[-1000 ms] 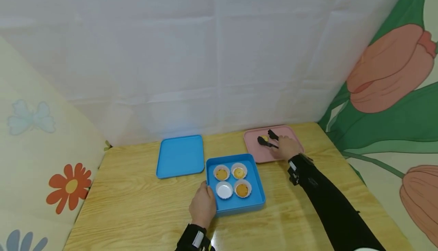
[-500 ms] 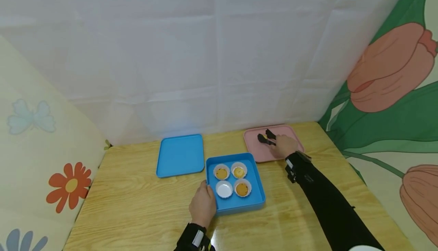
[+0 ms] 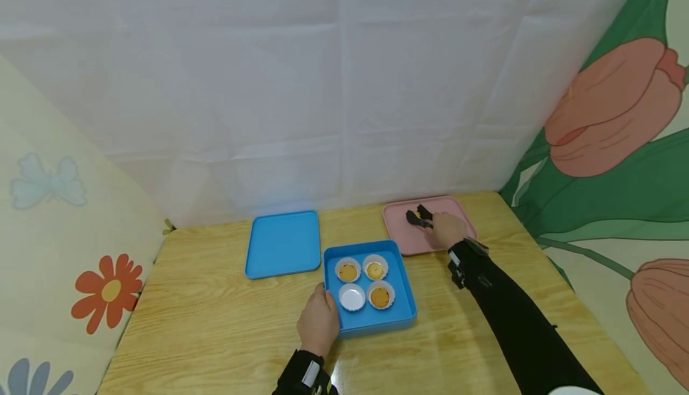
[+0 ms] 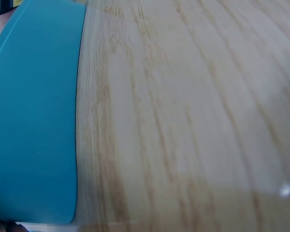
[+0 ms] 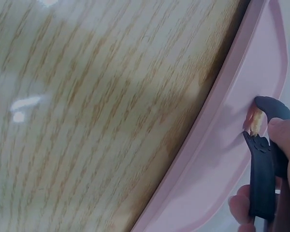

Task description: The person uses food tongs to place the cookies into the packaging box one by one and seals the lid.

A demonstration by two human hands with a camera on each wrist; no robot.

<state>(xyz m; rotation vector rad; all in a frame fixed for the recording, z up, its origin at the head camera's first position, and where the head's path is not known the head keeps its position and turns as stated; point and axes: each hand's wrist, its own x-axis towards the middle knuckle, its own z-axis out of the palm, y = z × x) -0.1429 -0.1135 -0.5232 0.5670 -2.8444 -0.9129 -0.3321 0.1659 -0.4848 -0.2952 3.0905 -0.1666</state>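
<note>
My left hand (image 3: 319,323) grips the left wall of a square blue box (image 3: 371,325), whose side (image 4: 34,121) fills the left of the left wrist view. Inside stand several white paper cups; three hold a round yellow cookie each, and the front-left cup (image 3: 352,297) is bare inside. Over the pink tray (image 3: 397,230), my right hand (image 3: 451,230) holds black tongs (image 5: 262,179). Between the tong tips is a cookie (image 5: 256,122), seen edge-on in the right wrist view, close above the tray surface. Whether the tips press on both its sides is hard to tell.
A flat blue lid or tray (image 3: 282,245) lies behind and left of the box. Everything stands on a wood-grain table (image 3: 215,317). A white cloth (image 3: 242,96) hangs behind the table, with flower-patterned panels at both sides.
The tong tips have come closer together around the cookie, and my right hand has shifted slightly left. My left hand and the box stay in place.
</note>
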